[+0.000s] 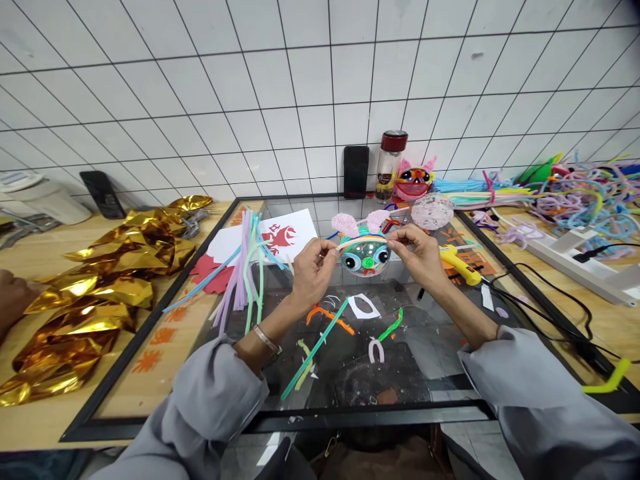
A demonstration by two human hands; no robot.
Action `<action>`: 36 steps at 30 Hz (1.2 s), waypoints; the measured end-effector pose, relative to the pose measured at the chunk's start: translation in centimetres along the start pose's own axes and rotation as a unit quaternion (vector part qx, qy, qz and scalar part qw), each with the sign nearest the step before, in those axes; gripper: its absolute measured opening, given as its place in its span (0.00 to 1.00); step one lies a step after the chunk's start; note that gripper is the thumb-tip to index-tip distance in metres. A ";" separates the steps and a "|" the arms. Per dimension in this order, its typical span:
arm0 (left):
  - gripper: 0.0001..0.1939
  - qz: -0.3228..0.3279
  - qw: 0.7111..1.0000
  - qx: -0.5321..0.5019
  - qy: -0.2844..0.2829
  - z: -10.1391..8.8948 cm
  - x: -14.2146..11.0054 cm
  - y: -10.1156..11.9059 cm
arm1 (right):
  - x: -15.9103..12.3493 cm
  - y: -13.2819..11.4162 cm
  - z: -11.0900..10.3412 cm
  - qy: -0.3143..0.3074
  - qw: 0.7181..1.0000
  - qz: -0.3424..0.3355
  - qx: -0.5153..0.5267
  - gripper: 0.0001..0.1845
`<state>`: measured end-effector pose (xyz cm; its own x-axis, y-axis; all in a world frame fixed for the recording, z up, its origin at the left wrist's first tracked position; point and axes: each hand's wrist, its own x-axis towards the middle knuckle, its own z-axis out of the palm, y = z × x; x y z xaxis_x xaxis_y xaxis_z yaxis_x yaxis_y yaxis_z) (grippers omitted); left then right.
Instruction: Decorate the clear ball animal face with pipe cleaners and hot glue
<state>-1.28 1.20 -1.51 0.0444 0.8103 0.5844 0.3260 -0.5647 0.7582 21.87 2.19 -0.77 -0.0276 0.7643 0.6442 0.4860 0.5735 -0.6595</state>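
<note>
A clear round craft head (367, 255) with large blue-rimmed eyes, a green nose and pink fuzzy ears is held up in front of me. A pale pipe cleaner (361, 239) runs across its brow, beside bands of orange and blue. My left hand (314, 268) is closed, pinching the pipe cleaner's left end between thumb and finger. At its other end, my right hand (419, 257) pinches too, beside the head's right eye. Below on the glass lie a teal pipe cleaner (316, 348), an orange one (330, 316), a green one (391, 327) and a white paper cutout (364, 306).
A yellow glue gun (460, 265) with its black cord lies to the right. Purple and green pipe cleaners (243, 273) lie left, near gold foil (95, 293). A glass bottle (387, 170), phone (356, 172) and finished head (414, 180) stand behind. Another person's hand (15, 300) is at far left.
</note>
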 end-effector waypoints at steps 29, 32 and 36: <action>0.08 0.054 0.998 -0.006 -0.008 0.6 -0.4 -1.1 | -1.4 0.0 -0.4 0.018 0.987 -0.120 -0.102 0.11; 0.09 0.102 0.994 0.028 0.005 0.6 -0.3 -1.5 | -1.4 0.0 -0.5 0.018 0.985 -0.133 -0.110 0.11; 0.08 0.115 0.992 0.043 0.014 0.4 -0.2 -1.7 | -1.4 0.0 -0.5 0.019 0.983 -0.138 -0.118 0.10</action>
<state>-1.42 2.02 -3.03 0.1015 0.6560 0.7479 0.3902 -0.7178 0.5766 22.29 0.95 -1.47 -0.1555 0.5748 0.8034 0.6536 0.6697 -0.3526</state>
